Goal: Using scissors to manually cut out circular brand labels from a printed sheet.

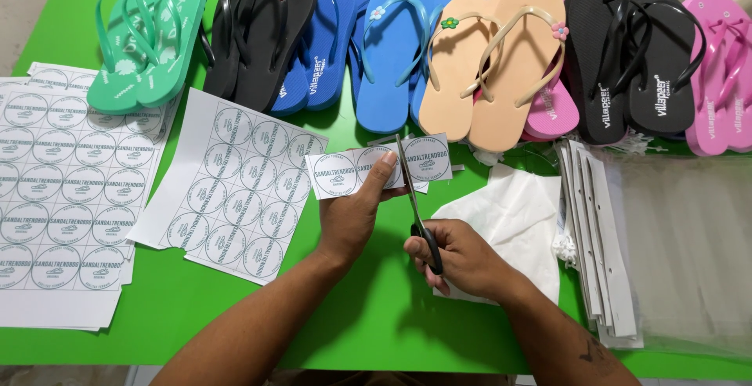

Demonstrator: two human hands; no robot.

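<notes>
Nearest the viewer, the right hand (462,257) is clenched through the black handles of a pair of scissors (415,202); the blades run almost straight away from the body, tips pointing toward the row of sandals.

Just left of the scissors, the left hand (356,213) pinches a paper strip of round labels (376,170) between thumb and fingers. The strip's long axis lies left to right, square across the blades, which meet it between two label circles. Most of the strip lies left of the scissors, in the left hand's grip; one label projects to their right.

Further left of the scissors lie uncut label sheets (235,190) on the green table (368,323); to their right, a white plastic bag (517,213) and stacked white card strips (599,229).

Beyond the scissor tips, pairs of flip-flops (501,57) are lined up, in green, black, blue, beige and pink.
</notes>
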